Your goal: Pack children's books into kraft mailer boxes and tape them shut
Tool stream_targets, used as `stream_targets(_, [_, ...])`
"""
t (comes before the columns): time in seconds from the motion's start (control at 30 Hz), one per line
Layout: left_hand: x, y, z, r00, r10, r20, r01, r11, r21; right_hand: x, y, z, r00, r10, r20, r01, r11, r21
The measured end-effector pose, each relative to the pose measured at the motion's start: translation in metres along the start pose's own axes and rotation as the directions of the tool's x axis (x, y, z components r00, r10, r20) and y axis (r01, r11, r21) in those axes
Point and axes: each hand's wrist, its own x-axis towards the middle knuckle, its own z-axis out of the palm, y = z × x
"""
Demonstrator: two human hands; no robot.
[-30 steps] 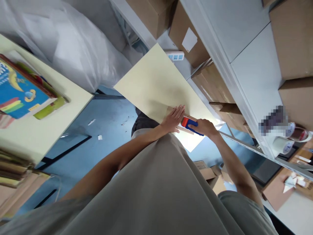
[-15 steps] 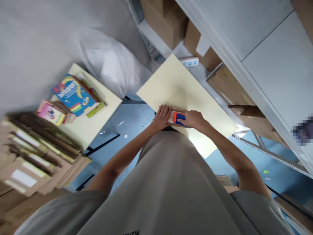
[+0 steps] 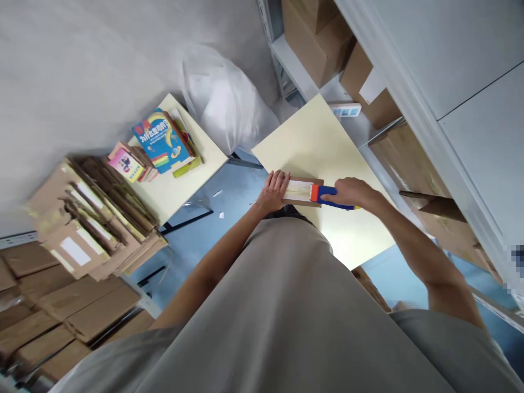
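A small flat cardboard parcel point(image 3: 302, 191) with a pale strip along its top lies at the near edge of a pale yellow table point(image 3: 323, 147). My left hand point(image 3: 274, 189) rests on the parcel's left end, fingers curled over it and pressing down. My right hand point(image 3: 351, 192) is wrapped round the blue handle of a blue and orange tape dispenser point(image 3: 325, 194), whose orange head touches the parcel's right end.
A second pale table point(image 3: 176, 188) to the left carries colourful books point(image 3: 161, 140). Flattened cardboard boxes point(image 3: 90, 218) are stacked at far left. A white plastic bag point(image 3: 223, 106) stands behind. Grey shelving point(image 3: 409, 98) with cardboard boxes runs along the right. Blue floor lies between the tables.
My right hand has drawn the tape dispenser to the right along the parcel, uncovering a pale strip. My left hand stays at the parcel's left end. The view has swung left.
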Motion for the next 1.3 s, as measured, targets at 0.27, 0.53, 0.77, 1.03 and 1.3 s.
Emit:
stream_targets(0.27, [0.004, -0.004, -0.001, 1.0, -0.01, 0.021, 0.011, 1.0, -0.03, -0.032, 0.071, 0.014, 0.985, 0.158, 0.068, -0.162, 0.985, 0.056])
stream_targets(0.53, [0.006, -0.003, -0.003, 0.999, -0.027, 0.047, 0.027, 1.0, -0.013, 0.018, 0.033, 0.058, 0.974, 0.21, -0.081, -0.207, 0.977, 0.044])
stream_targets(0.77, [0.006, -0.003, -0.002, 0.998, -0.035, 0.06, 0.034, 0.999, 0.014, 0.028, 0.004, 0.087, 0.954, 0.192, -0.231, -0.187, 0.981, 0.044])
stream_targets(1.03, [0.008, -0.006, 0.0, 1.0, -0.001, 0.02, 0.001, 0.999, -0.032, 0.054, -0.003, 0.111, 0.823, 0.495, -0.278, -0.353, 0.83, 0.431])
stream_targets(1.3, [-0.003, -0.024, -0.008, 0.891, -0.411, -0.192, 0.355, 0.895, -0.27, 0.034, -0.012, 0.117, 0.779, 0.557, -0.287, -0.063, 0.526, 0.848])
